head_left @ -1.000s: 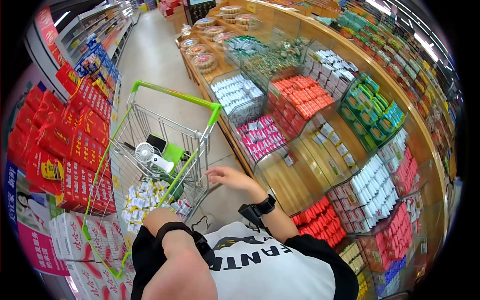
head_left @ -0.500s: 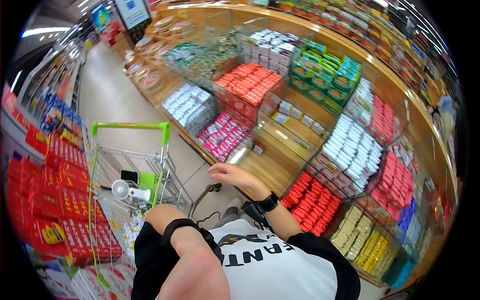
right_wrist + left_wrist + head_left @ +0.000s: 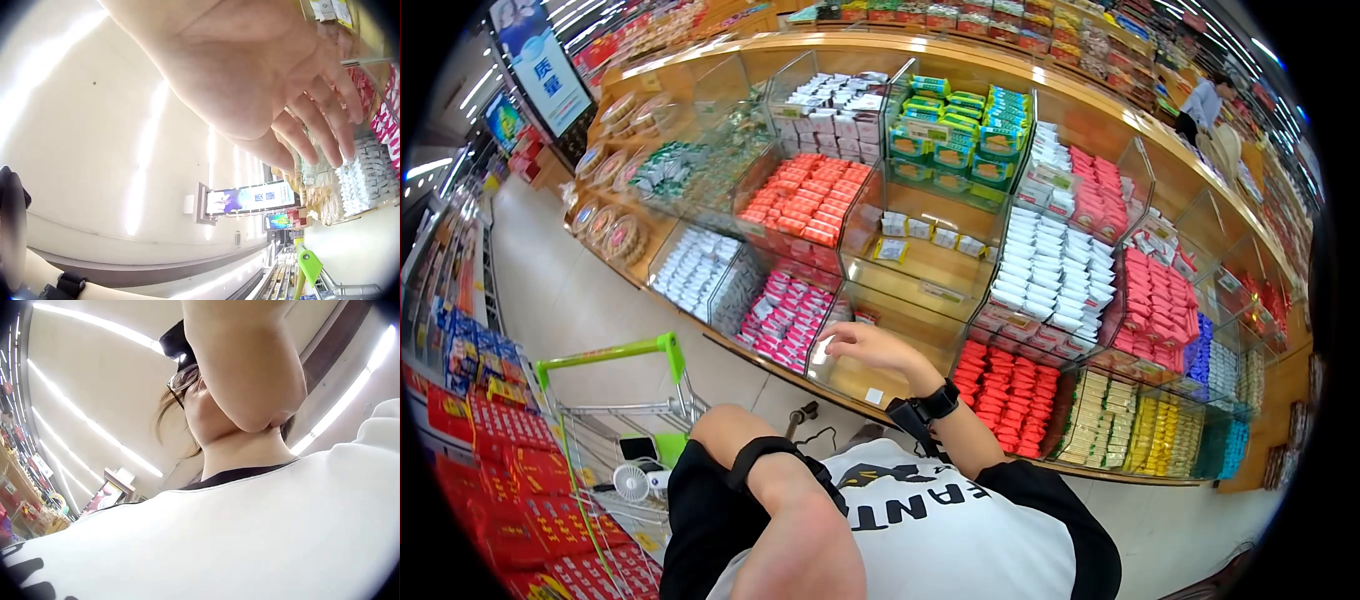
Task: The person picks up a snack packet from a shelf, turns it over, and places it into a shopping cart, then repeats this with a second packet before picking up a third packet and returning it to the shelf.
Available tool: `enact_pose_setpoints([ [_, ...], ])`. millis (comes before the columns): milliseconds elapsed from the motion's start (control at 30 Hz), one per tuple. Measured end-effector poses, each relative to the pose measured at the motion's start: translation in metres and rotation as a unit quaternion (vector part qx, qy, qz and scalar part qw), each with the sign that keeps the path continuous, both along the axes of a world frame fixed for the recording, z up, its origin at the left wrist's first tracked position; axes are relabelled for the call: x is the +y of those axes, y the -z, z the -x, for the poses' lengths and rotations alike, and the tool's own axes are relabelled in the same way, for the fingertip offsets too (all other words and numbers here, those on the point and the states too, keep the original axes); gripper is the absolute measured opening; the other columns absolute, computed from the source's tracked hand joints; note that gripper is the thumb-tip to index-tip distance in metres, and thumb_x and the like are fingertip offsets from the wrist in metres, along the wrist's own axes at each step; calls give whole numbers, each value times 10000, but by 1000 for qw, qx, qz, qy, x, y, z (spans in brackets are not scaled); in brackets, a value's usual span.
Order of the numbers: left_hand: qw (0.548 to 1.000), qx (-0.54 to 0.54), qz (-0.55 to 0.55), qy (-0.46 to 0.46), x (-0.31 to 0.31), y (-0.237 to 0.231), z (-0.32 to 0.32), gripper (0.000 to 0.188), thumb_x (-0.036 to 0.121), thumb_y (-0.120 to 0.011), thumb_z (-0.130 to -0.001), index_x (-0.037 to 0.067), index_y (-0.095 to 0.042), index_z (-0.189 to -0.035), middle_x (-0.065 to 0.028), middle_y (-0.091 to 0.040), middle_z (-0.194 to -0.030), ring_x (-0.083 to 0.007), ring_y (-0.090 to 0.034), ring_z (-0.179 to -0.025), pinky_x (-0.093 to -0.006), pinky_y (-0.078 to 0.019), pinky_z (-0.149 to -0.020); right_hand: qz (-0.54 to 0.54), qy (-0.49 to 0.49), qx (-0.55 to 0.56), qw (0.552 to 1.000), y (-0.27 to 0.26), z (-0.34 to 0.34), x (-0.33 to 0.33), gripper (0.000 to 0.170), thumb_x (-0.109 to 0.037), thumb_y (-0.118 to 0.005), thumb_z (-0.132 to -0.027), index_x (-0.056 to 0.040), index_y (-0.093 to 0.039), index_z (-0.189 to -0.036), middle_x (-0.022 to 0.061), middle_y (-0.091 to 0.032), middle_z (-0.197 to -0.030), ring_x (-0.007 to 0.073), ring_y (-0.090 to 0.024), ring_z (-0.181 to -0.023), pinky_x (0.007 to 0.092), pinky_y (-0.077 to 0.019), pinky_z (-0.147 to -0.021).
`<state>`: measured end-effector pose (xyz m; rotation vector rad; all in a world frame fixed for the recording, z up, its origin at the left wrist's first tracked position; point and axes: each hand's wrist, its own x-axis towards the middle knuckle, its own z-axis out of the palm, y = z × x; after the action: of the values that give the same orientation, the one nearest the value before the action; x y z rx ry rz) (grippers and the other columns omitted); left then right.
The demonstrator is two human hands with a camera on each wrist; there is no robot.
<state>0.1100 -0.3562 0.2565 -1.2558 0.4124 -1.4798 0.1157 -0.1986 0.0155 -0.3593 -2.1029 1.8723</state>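
My right hand hangs in front of the display bins, its fingers loosely bent with nothing in them. In the right wrist view the palm and spread fingers show plainly. Nearest to it are a mostly bare wooden compartment and a bin of pink-and-white packets. Red packets fill the bin to its right. My left arm is folded up toward my face. In the left wrist view the left hand is raised near the chin and neck, its fingers hidden, so I cannot tell how they lie.
A shopping cart with a green handle stands at the left, holding a white handheld fan. Red boxes are stacked beyond it. Glass dividers separate the bins. Farther off at the upper right is another person.
The view has swung right, so the cart has shifted toward the lower left and more bins show at the right. My right hand keeps its pose, now over the bins' front edge.
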Motion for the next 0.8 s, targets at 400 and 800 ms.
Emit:
enact_pose_setpoints([
  [400, 997, -17, 29, 69, 40, -2, 36, 410, 72, -459, -700, -6, -441, -1103, -86, -368, -1251, -202, -261, -1207, -348, -163, -1020, -222, 247, 135, 933, -116, -23, 4, 207, -64, -569, -729, -61, -561, -935, 71, -578, -789, 183, -551, -768, 292, -429, -667],
  [800, 987, -34, 33, 154, 71, -4, 49, 388, 54, -442, -723, 5, -428, -1107, -76, -360, -1258, -203, -257, -1208, -345, -157, -1026, -543, 59, 750, 372, -240, -54, -71, 307, -159, -442, -835, -57, -461, -1124, 37, -414, -1219, 186, -291, -1188, 337, -218, -986],
])
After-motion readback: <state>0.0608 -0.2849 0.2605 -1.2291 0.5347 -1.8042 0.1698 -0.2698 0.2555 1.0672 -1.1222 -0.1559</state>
